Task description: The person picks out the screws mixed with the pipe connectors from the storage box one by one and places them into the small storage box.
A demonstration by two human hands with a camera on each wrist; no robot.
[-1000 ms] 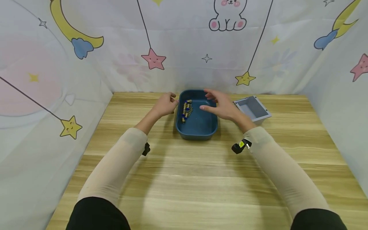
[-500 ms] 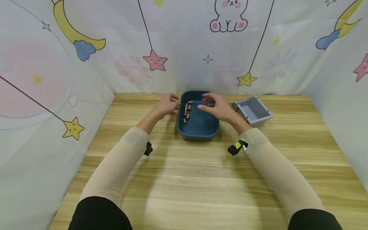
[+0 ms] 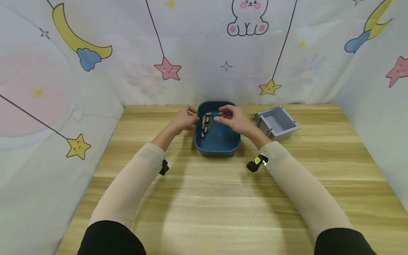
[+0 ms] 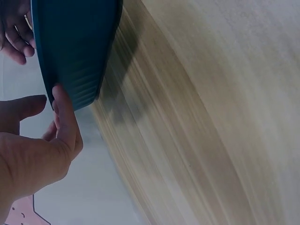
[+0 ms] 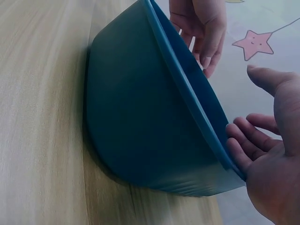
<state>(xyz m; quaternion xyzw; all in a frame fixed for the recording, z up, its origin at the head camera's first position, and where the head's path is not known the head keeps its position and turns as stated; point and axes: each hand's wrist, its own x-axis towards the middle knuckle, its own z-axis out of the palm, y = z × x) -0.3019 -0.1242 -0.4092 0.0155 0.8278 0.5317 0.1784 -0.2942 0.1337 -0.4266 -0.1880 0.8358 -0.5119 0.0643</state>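
Observation:
A blue rectangular plastic bin (image 3: 220,143) stands upright near the table's back edge. Inside, along its left side, lie several small brass-coloured cylindrical pieces (image 3: 204,124) with blue bands, beside some slim brass-coloured rods (image 3: 209,126). My left hand (image 3: 186,119) is at the bin's left rim; in the left wrist view its fingers (image 4: 68,115) lie along the outer wall and its thumb is right at the rim. Above the bin's right half hovers my right hand (image 3: 234,120), thumb and fingers apart, with nothing between them. The right wrist view has its relaxed fingers (image 5: 248,138) overlapping the rim.
To the right of the bin sits an open-topped grey plastic box (image 3: 280,124) with a flanged rim, tilted, with metal-looking fittings on its left side. A printed white curtain (image 3: 204,71) hangs behind the wooden table (image 3: 204,205) and along both sides.
My right hand has moved left and slightly down over the bin, uncovering more of the grey box. The left hand has shifted slightly so that its thumb reaches the rim.

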